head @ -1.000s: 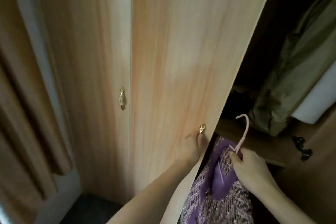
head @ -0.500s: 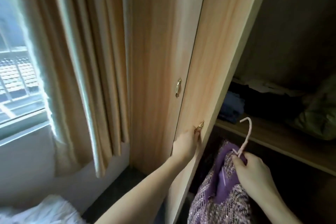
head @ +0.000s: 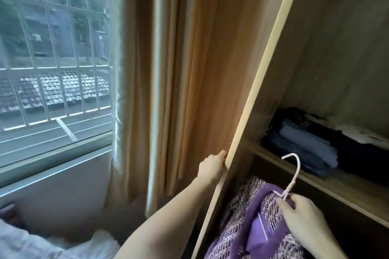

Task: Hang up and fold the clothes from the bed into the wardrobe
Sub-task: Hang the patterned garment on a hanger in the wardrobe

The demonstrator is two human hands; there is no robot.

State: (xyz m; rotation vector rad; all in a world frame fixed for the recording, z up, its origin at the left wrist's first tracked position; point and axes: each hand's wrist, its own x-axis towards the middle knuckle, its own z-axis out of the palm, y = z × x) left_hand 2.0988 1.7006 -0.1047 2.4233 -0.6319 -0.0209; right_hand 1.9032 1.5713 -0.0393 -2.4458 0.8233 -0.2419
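Note:
The wardrobe door (head: 263, 73) stands swung wide, seen almost edge-on. My left hand (head: 212, 166) grips its outer edge at waist height. My right hand (head: 301, 214) grips the neck of a pink hanger (head: 294, 172), its hook pointing up. A purple tweed jacket (head: 252, 223) hangs from that hanger, low in the wardrobe opening. Behind the hook runs a wooden shelf (head: 328, 185) inside the wardrobe.
Folded dark blue clothes (head: 305, 145) and other dark items lie on the shelf. Beige curtains (head: 168, 90) hang just left of the door, beside a barred window (head: 54, 59). White bedding (head: 52, 246) shows at the bottom left.
The door has swung further open to the left under my left hand, uncovering the shelf and the window. My right hand still holds the hanger with the jacket at about the same height.

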